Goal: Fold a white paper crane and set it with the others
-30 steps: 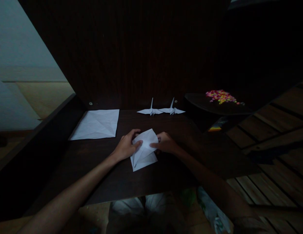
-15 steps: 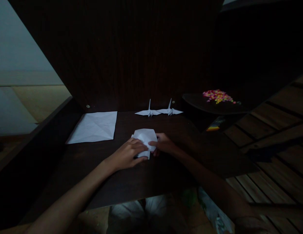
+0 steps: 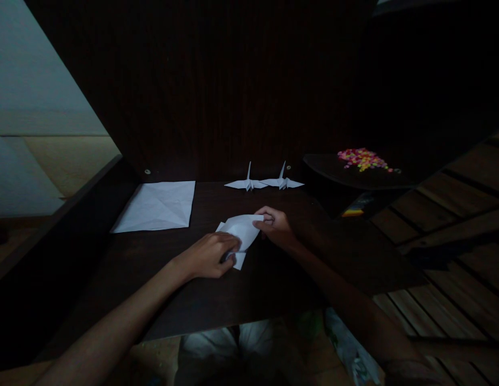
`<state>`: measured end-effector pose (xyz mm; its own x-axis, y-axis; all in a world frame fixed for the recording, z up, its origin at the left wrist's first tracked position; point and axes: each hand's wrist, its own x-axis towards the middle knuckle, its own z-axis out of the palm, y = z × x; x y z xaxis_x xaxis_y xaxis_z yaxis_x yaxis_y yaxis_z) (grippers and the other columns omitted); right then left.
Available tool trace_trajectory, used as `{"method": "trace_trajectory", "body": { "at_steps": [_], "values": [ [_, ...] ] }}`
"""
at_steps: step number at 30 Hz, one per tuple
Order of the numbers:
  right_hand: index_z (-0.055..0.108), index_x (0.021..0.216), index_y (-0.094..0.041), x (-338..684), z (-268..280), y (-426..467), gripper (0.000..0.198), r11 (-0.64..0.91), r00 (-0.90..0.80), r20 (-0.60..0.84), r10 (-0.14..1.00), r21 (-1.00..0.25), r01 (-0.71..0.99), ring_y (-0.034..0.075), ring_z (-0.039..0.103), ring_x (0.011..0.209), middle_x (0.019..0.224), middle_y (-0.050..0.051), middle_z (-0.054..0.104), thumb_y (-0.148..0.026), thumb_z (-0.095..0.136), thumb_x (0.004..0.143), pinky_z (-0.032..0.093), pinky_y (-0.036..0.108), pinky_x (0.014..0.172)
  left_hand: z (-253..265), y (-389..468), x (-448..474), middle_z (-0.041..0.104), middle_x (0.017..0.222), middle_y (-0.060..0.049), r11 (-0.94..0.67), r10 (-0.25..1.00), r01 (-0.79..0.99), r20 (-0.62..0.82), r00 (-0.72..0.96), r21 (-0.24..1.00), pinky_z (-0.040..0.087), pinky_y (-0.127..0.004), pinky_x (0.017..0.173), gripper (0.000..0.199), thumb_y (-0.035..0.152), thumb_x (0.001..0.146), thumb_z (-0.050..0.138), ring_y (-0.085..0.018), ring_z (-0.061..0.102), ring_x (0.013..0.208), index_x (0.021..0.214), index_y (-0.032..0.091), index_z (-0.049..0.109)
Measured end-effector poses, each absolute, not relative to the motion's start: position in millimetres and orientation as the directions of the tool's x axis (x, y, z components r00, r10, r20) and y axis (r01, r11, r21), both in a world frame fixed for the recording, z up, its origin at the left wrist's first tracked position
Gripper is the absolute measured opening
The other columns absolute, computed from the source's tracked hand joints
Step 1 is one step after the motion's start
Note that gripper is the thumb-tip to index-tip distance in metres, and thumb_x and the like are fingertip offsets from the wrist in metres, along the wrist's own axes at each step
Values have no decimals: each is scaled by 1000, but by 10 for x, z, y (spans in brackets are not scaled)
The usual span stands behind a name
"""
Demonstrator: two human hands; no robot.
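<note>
A partly folded sheet of white paper (image 3: 241, 227) lies in the middle of the dark desk, between my hands. My right hand (image 3: 274, 224) pinches its upper right corner between thumb and fingers. On its lower left part rests my left hand (image 3: 211, 254), fingers curled and thumb drawn in, holding it against the desk. A narrow flap of the paper sticks out below the left thumb. Behind the folded paper stand two white paper cranes (image 3: 248, 184) side by side, wings touching or overlapping. To the left lies a larger creased white sheet (image 3: 158, 206).
Small pink, red and yellow pieces (image 3: 364, 160) are heaped on a dark raised shelf (image 3: 325, 167) at right. Below it is a dark object with a coloured stripe (image 3: 354, 210). A low side board (image 3: 72, 214) borders the desk's left; a tall panel rises behind.
My right hand has moved up and slightly right, drawing the paper's corner outward. My left fingers have curled in more. The view has shifted slightly.
</note>
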<state>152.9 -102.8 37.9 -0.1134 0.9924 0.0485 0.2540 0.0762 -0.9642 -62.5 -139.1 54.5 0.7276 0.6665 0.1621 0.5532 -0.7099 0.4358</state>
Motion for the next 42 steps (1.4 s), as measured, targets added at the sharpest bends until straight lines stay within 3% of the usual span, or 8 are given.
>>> {"method": "trace_trajectory", "body": {
  "at_steps": [4,7,12,15,18,28,34,42],
  "values": [
    [57,82,-18,1522,365,-1034,21,72,-162,30,986,-964,256,9,48,42,61,-4,58,-30,61,65,38,19,37,550,-1377,-613,68,106,-10,-732,654,564,161,739,383,48,-36,91,33,36,90,52,-24,64,98,116,17,59],
    [58,82,-17,1544,338,-1016,20,91,-196,29,980,-946,312,9,49,43,60,-4,57,-26,60,64,38,19,39,526,-1359,-610,68,106,-10,-743,656,585,177,734,326,46,-39,93,37,43,91,50,-25,63,101,118,18,58],
    [65,70,-16,1602,302,-963,8,213,-232,106,967,-836,505,12,56,58,63,-1,62,-20,61,65,41,22,53,448,-1326,-626,66,104,-12,-736,675,634,185,714,238,46,-42,94,37,37,93,47,-26,62,102,123,17,55],
    [69,69,-16,1631,292,-940,12,244,-257,108,960,-774,585,13,56,61,63,-1,64,-27,65,69,39,22,55,408,-1305,-634,64,109,-13,-737,675,635,210,707,231,47,-41,95,37,33,93,47,-26,60,105,125,16,52],
    [71,71,-16,1645,288,-931,17,257,-288,95,953,-756,601,12,55,61,63,-1,64,-33,66,72,38,22,56,392,-1294,-630,63,106,-12,-742,670,626,230,705,240,48,-39,93,37,34,92,49,-25,59,102,124,16,52],
    [73,79,-16,1621,299,-942,12,259,-271,97,958,-701,664,11,55,60,67,-1,66,-25,67,74,40,23,59,360,-1300,-597,63,100,-12,-778,626,608,292,723,161,50,-40,91,33,33,95,45,-25,60,100,120,14,54],
    [74,86,-17,1643,234,-921,13,427,-372,223,901,-598,678,15,59,72,81,3,69,-17,63,79,44,27,69,355,-1302,-579,66,98,-11,-792,602,599,313,734,119,52,-41,88,29,29,97,40,-24,63,95,117,14,55],
    [71,109,-18,1619,181,-962,27,680,-550,402,732,-398,615,20,57,88,96,8,67,-21,49,91,47,35,81,245,-1225,-650,59,119,-14,-801,578,582,441,687,143,51,-41,91,32,12,91,44,-24,58,106,123,14,51]
  ]
}}
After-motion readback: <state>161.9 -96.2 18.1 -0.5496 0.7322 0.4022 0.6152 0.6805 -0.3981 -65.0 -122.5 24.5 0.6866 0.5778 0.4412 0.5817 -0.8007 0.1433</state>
